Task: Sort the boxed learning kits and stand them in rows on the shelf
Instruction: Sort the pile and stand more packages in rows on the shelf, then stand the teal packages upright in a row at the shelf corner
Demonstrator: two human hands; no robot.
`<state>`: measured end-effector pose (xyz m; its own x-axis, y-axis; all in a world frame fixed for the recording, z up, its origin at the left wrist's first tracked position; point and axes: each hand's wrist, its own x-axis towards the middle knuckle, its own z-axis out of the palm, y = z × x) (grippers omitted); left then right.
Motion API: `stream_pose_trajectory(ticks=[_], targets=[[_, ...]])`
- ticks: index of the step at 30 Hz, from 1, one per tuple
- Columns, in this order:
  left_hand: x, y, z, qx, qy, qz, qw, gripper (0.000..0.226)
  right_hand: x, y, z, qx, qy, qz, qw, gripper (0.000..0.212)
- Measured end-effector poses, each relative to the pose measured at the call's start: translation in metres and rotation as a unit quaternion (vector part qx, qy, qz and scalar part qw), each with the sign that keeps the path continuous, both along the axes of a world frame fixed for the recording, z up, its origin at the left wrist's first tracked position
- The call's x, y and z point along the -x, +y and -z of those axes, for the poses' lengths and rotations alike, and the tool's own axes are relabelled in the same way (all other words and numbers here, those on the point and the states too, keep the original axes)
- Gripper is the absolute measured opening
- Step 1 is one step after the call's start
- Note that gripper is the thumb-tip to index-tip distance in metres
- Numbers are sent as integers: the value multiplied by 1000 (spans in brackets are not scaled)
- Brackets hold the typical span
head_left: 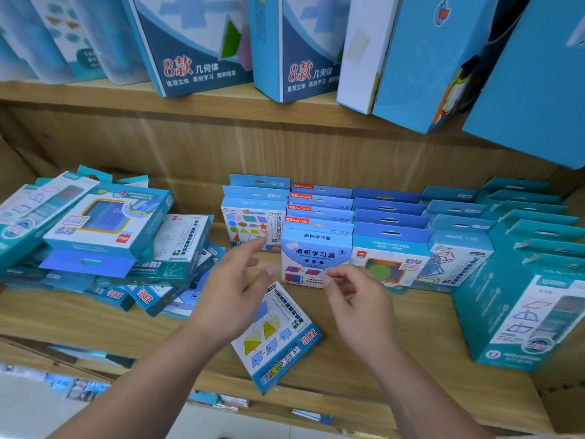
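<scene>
A blue-and-white boxed kit point(274, 337) lies flat near the front edge of the wooden shelf point(411, 359), between my two hands. My left hand point(235, 286) hovers over its left corner with fingers spread and holds nothing. My right hand point(354, 299) is just right of the box, fingers loosely curled, empty. Behind them several rows of blue kits stand upright, with an area-learning box point(316, 258) at the front of one row. A loose heap of unsorted kits point(104, 236) lies at the left.
Tall blue boxes point(196, 42) stand on the upper shelf, some leaning over its edge at the right point(538, 74). Larger teal kits point(531, 299) stand in a row at the far right. A lower shelf with small items point(221, 399) shows below.
</scene>
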<state>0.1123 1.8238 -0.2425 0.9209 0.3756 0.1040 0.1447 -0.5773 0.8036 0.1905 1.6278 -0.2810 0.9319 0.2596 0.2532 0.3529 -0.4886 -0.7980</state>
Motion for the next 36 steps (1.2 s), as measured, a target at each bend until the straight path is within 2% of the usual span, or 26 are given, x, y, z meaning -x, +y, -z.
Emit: stream_pose_trajectory(ticks=[6, 9, 14, 16, 18, 21, 24, 29, 36], targets=[[50, 42, -46, -144, -131, -83, 977, 20, 11, 56, -37, -62, 34, -114, 991, 4], [69, 75, -59, -240, -162, -154, 945, 26, 18, 87, -49, -74, 103, -187, 974, 4], [95, 145, -64, -367, -89, -254, 890, 48, 32, 138, -64, -95, 181, -231, 951, 16], [105, 174, -64, -372, -65, -295, 877, 54, 35, 160, -67, -79, 161, -217, 960, 25], [113, 201, -66, -356, -17, -315, 879, 62, 36, 180, -73, -32, 100, -211, 972, 48], [117, 235, -66, -319, 90, -289, 898, 71, 35, 208, -90, 67, 27, -250, 966, 88], [116, 264, -64, -296, 172, -231, 911, 78, 34, 236, -107, 164, 18, -281, 945, 109], [113, 300, -59, -273, 221, -177, 920, 92, 32, 267, -116, 266, 45, -270, 924, 112], [112, 329, -58, -263, 224, -183, 920, 99, 33, 279, -102, 232, 32, -199, 952, 107]])
